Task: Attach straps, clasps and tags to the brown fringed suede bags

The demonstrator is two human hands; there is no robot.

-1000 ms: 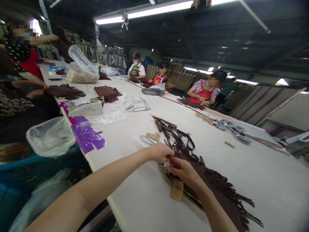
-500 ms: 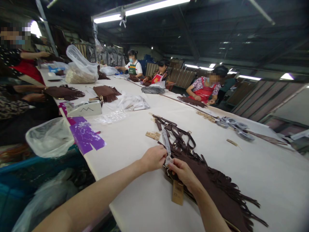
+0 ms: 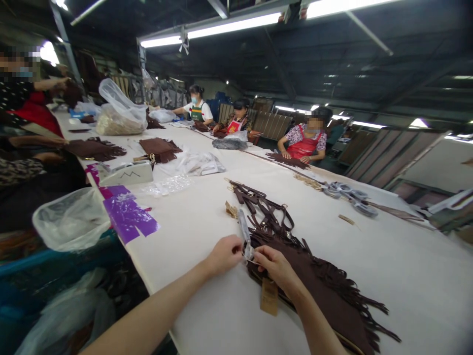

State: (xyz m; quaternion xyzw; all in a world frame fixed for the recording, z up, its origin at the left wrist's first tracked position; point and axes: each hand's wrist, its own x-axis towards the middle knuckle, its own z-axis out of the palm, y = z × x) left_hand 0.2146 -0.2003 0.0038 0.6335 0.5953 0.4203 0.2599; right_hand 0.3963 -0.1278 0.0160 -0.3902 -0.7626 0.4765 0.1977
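A dark brown fringed bag (image 3: pixel 314 278) lies flat on the white table under my hands. My right hand (image 3: pixel 277 268) pinches the lower end of a narrow plastic-wrapped strip (image 3: pixel 244 229) at the bag's near left corner. Just left of it, my left hand (image 3: pixel 223 254) is closed with fingertips together; what they grip is hidden. From that same corner hangs a tan card tag (image 3: pixel 269 297), beside my right wrist. Brown straps with metal clasps (image 3: pixel 266 204) lie beyond the bag's upper end, and a second tan tag (image 3: pixel 231 209) rests beside them.
At right lie rolls of grey strip (image 3: pixel 349 192) and a loose tag (image 3: pixel 346 219). A white tape dispenser (image 3: pixel 125 173), clear plastic bags (image 3: pixel 203 162) and another fringed bag (image 3: pixel 158 148) are at left. A plastic-lined bin (image 3: pixel 72 217) adjoins the left edge. Co-workers sit across the table.
My left hand has moved slightly left, away from the plastic-wrapped strip. The right hand keeps its pinch. The tan tag by the straps has tipped up, and the whole view has shifted a little.
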